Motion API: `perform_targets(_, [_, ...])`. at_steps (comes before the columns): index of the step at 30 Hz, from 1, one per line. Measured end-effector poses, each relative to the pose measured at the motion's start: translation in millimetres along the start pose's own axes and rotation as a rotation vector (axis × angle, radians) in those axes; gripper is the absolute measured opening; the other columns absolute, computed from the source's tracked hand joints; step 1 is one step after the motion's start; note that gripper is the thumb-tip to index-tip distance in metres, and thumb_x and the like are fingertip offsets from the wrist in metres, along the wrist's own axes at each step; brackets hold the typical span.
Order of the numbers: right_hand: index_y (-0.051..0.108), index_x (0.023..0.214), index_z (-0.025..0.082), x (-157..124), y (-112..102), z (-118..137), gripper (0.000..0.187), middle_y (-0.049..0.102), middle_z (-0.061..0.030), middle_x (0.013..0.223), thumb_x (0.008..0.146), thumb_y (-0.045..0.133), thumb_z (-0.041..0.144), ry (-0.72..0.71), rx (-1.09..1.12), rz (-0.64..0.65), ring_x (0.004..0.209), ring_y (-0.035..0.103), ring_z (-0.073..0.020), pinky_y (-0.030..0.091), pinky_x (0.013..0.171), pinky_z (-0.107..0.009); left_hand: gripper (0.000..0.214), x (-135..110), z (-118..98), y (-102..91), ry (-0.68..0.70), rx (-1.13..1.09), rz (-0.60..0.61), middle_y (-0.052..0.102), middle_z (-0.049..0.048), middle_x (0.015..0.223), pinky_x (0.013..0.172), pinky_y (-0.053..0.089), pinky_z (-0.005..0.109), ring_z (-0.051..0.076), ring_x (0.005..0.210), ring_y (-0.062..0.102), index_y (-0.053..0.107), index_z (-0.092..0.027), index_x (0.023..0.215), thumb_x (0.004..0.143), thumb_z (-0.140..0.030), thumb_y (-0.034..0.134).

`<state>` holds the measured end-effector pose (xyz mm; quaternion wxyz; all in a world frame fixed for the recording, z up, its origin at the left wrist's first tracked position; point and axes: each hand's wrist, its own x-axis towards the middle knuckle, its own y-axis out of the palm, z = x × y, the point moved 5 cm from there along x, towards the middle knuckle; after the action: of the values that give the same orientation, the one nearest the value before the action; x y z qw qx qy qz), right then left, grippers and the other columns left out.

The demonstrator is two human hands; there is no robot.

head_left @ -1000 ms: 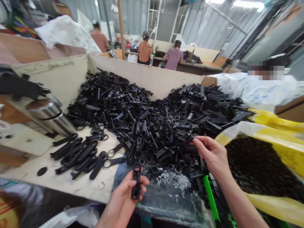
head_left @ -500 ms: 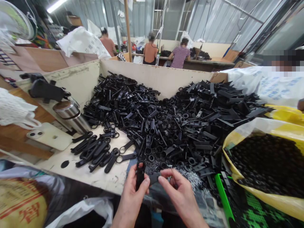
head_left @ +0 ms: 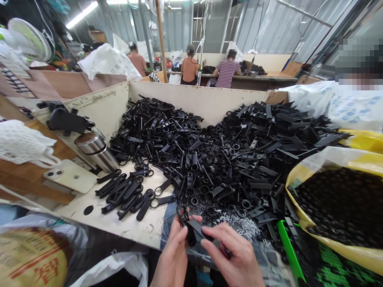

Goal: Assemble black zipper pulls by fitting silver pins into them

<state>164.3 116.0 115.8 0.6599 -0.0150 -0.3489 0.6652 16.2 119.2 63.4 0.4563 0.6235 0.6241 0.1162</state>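
Note:
At the near edge of the work surface, my left hand [head_left: 172, 253] is closed round a black plastic part with a ring end [head_left: 182, 211]. My right hand [head_left: 236, 249] pinches a flat black plastic strip [head_left: 196, 227] between thumb and fingers. The strip's far end meets the ringed part; whether they are joined I cannot tell. Just beyond my hands lie loose silver pins [head_left: 242, 223] and a large heap of black plastic parts [head_left: 191, 159]. Several similar ringed handles [head_left: 127, 191] lie in a row on the pale board at the left.
A steel flask [head_left: 97, 149] and a phone [head_left: 72, 175] stand at the left. To the right are a yellow-white sack [head_left: 299, 171] of small black pieces and a green crate [head_left: 290, 251]. A pale partition [head_left: 179, 95] closes the back; several people sit beyond.
The ringed part in my left hand has tilted, its ring now farther forward. My right hand has shifted slightly right and down, with the strip angled against the part. The camera view has shifted slightly.

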Motion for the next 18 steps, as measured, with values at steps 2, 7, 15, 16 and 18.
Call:
perform_targets(2, [0.074, 0.111, 0.022, -1.0, 2.3, 6.3, 0.020, 0.073, -0.0050, 0.083, 0.093, 0.068, 0.016, -0.077, 0.011, -0.030, 0.056, 0.065, -0.0138, 0.052, 0.048, -0.021, 0.039, 2.9, 4.9, 0.2, 0.018, -0.016, 0.003, 0.073, 0.0046, 0.122, 0.104, 0.041, 0.037, 0.025, 0.114, 0.061, 0.071, -0.027, 0.123, 0.086, -0.039, 0.075])
perform_targets(7, [0.071, 0.116, 0.021, -4.2, 8.3, 8.2, 0.025, 0.074, -0.0071, 0.085, 0.093, 0.066, 0.012, -0.180, -0.026, -0.068, 0.069, 0.073, -0.0174, 0.058, 0.055, -0.021, 0.034, 7.3, 13.5, 3.0, 0.018, -0.010, 0.008, 0.071, 0.0059, 0.126, 0.102, 0.044, 0.036, 0.024, 0.112, 0.060, 0.075, -0.026, 0.117, 0.087, -0.042, 0.075])
perform_targets(15, [0.071, 0.120, 0.021, -9.8, 15.3, 3.3, 0.026, 0.077, -0.0080, 0.086, 0.098, 0.060, 0.014, -0.264, -0.136, -0.117, 0.075, 0.076, -0.0195, 0.061, 0.062, -0.023, 0.040, 5.2, 22.9, 7.5, -0.056, -0.057, -0.050, 0.072, 0.0048, 0.126, 0.103, 0.047, 0.035, 0.022, 0.111, 0.065, 0.072, -0.030, 0.121, 0.083, -0.041, 0.080])
perform_targets(16, [0.071, 0.120, 0.021, -9.5, 14.5, 4.3, 0.027, 0.077, -0.0080, 0.086, 0.097, 0.060, 0.013, -0.267, -0.147, -0.108, 0.075, 0.076, -0.0196, 0.061, 0.062, -0.023, 0.041, 4.8, 22.9, 8.8, -0.064, -0.057, -0.051, 0.072, 0.0046, 0.126, 0.103, 0.047, 0.035, 0.022, 0.112, 0.065, 0.072, -0.030, 0.121, 0.083, -0.041, 0.081])
perform_targets(18, [0.072, 0.118, 0.020, -8.6, 12.1, 6.2, 0.026, 0.077, -0.0083, 0.085, 0.096, 0.061, 0.012, -0.268, -0.164, -0.089, 0.074, 0.076, -0.0202, 0.062, 0.063, -0.024, 0.039, 4.6, 21.5, 11.2, -0.059, -0.052, -0.045, 0.073, 0.0051, 0.125, 0.102, 0.048, 0.034, 0.021, 0.110, 0.066, 0.073, -0.029, 0.119, 0.083, -0.041, 0.081])
